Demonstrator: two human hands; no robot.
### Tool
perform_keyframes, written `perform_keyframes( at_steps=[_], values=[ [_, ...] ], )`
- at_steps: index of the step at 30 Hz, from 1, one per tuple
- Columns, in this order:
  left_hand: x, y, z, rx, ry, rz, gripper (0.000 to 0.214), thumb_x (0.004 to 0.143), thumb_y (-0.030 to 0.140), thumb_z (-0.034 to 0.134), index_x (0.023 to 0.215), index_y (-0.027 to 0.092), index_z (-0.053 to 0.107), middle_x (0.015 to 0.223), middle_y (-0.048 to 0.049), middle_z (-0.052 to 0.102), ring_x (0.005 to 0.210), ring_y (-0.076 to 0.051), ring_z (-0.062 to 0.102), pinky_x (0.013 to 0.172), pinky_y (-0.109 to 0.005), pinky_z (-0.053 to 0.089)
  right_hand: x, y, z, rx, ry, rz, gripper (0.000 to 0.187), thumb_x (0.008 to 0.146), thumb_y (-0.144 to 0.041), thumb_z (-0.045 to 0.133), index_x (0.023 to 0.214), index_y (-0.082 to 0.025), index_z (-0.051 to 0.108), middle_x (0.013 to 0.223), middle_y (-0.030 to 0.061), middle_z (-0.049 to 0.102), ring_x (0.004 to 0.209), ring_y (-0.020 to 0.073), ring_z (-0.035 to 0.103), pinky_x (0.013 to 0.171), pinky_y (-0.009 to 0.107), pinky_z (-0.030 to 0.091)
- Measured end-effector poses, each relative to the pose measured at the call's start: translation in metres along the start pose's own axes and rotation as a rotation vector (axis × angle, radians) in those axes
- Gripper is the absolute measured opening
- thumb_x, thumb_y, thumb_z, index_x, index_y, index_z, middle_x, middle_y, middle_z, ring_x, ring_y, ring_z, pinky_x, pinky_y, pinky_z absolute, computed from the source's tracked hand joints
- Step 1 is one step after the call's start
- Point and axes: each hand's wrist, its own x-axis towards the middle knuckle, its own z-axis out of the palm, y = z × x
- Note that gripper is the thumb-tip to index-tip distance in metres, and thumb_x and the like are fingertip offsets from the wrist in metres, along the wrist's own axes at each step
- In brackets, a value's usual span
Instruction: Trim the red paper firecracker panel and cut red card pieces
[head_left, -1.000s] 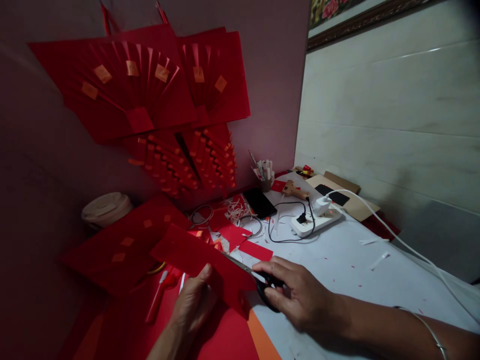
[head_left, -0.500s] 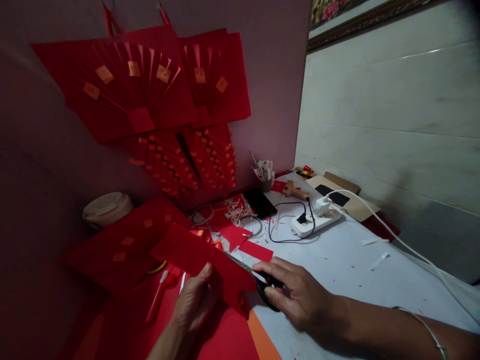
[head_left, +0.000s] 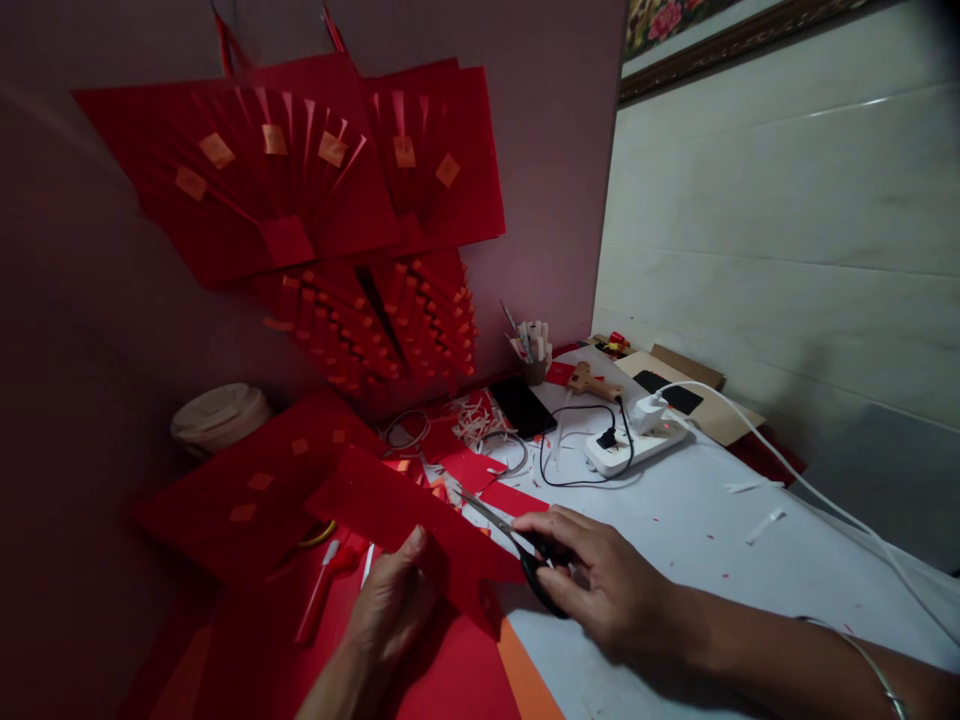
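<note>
The red card lies in front of you, raised over the near part of the desk, slanting down from upper left to lower right. Your left hand has its grip closed on the card's near edge, thumb on top, the other fingers mostly hidden beneath. Your right hand has its grip wrapped around the black handles of the scissors, whose blades point up and left along the card's far edge; you cannot tell from here whether they bite into it. Under your left hand a large red sheet is spread, with an orange strip along its right side. Left of that hand lies a red marker with a white end. Just beyond the blades are a small red strip and a pile of white paper shreds, with a black phone beside the pile. Farther right sit a tan glue gun and a white power strip. On the wall ahead of you hang red pleated fans.
</note>
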Motion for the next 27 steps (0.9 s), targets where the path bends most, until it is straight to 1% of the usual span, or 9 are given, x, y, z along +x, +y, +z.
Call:
perform_keyframes(
  at_steps=[3, 6, 11, 14, 17, 19, 21, 24, 27],
  values=[
    [-0.001, -0.001, 0.005, 0.001, 0.041, 0.006, 0.018, 0.078, 0.0, 0.068, 0.081, 0.016, 0.076, 0.082, -0.0051, 0.081, 0.075, -0.017, 0.075, 0.076, -0.018, 0.058, 0.001, 0.0, -0.002, 0.022, -0.018, 0.004, 0.042, 0.082, -0.014, 0.056, 0.124, -0.022, 0.061, 0.101, 0.0064, 0.065, 0.084, 0.0195, 0.061, 0.075, 0.033, 0.05],
    [-0.002, 0.001, 0.013, 0.009, 0.149, 0.037, 0.025, 0.081, -0.003, 0.06, 0.077, 0.018, 0.074, 0.079, -0.0047, 0.081, 0.075, -0.018, 0.076, 0.073, -0.021, 0.06, 0.003, 0.008, -0.002, 0.053, 0.034, 0.05, 0.042, 0.084, -0.012, 0.056, 0.125, -0.022, 0.06, 0.104, 0.007, 0.067, 0.09, 0.0202, 0.062, 0.081, 0.034, 0.05],
    [-0.005, 0.012, 0.018, -0.021, 0.273, 0.093, 0.021, 0.085, 0.002, 0.055, 0.082, 0.014, 0.072, 0.077, -0.0079, 0.079, 0.071, -0.02, 0.076, 0.075, -0.031, 0.062, 0.006, 0.017, -0.01, 0.045, 0.063, 0.217, 0.04, 0.086, -0.015, 0.057, 0.126, -0.018, 0.055, 0.089, 0.0038, 0.066, 0.078, 0.0177, 0.062, 0.071, 0.029, 0.049],
    [-0.006, 0.021, 0.015, -0.034, 0.289, 0.121, 0.02, 0.084, 0.002, 0.054, 0.079, 0.01, 0.071, 0.072, -0.0086, 0.078, 0.067, -0.02, 0.074, 0.073, -0.034, 0.063, 0.004, 0.005, -0.024, -0.029, -0.06, 0.182, 0.033, 0.083, -0.013, 0.06, 0.116, -0.02, 0.061, 0.088, 0.0018, 0.066, 0.077, 0.0169, 0.06, 0.067, 0.027, 0.046],
    [-0.006, 0.026, 0.012, -0.031, 0.306, 0.17, 0.021, 0.082, -0.001, 0.054, 0.074, 0.01, 0.07, 0.067, -0.0069, 0.076, 0.061, -0.018, 0.073, 0.068, -0.031, 0.062, -0.001, -0.011, -0.032, -0.16, -0.331, 0.085, 0.038, 0.078, -0.009, 0.064, 0.112, -0.025, 0.067, 0.093, 0.001, 0.069, 0.078, 0.0173, 0.062, 0.068, 0.027, 0.046],
    [-0.005, 0.026, 0.012, -0.029, 0.309, 0.192, 0.021, 0.081, -0.002, 0.054, 0.074, 0.01, 0.07, 0.067, -0.007, 0.076, 0.061, -0.018, 0.072, 0.068, -0.032, 0.062, -0.006, -0.015, -0.029, -0.246, -0.44, 0.037, 0.043, 0.073, -0.005, 0.066, 0.11, -0.026, 0.07, 0.099, 0.0026, 0.068, 0.084, 0.0195, 0.064, 0.074, 0.028, 0.048],
    [-0.005, 0.026, 0.012, -0.03, 0.305, 0.204, 0.021, 0.081, -0.002, 0.054, 0.074, 0.009, 0.07, 0.068, -0.0083, 0.076, 0.062, -0.019, 0.073, 0.068, -0.033, 0.063, -0.01, -0.013, -0.021, -0.344, -0.479, 0.014, 0.046, 0.07, -0.003, 0.067, 0.11, -0.025, 0.07, 0.106, 0.0053, 0.067, 0.091, 0.0224, 0.064, 0.078, 0.031, 0.049],
    [-0.005, 0.023, 0.012, -0.013, 0.292, 0.198, 0.022, 0.082, -0.002, 0.052, 0.075, 0.008, 0.07, 0.068, -0.01, 0.076, 0.062, -0.021, 0.074, 0.065, -0.033, 0.063, -0.013, -0.002, -0.007, -0.449, -0.5, -0.04, 0.041, 0.074, -0.01, 0.071, 0.112, -0.025, 0.069, 0.108, 0.0076, 0.065, 0.094, 0.0253, 0.063, 0.078, 0.033, 0.05],
    [-0.006, 0.022, 0.011, 0.015, 0.27, 0.179, 0.022, 0.082, -0.001, 0.052, 0.075, 0.008, 0.07, 0.066, -0.0101, 0.075, 0.058, -0.022, 0.073, 0.06, -0.032, 0.062, -0.009, 0.004, -0.005, -0.447, -0.527, -0.087, 0.038, 0.077, -0.02, 0.075, 0.115, -0.024, 0.068, 0.109, 0.0091, 0.065, 0.097, 0.0269, 0.063, 0.078, 0.034, 0.052]
  ],
)
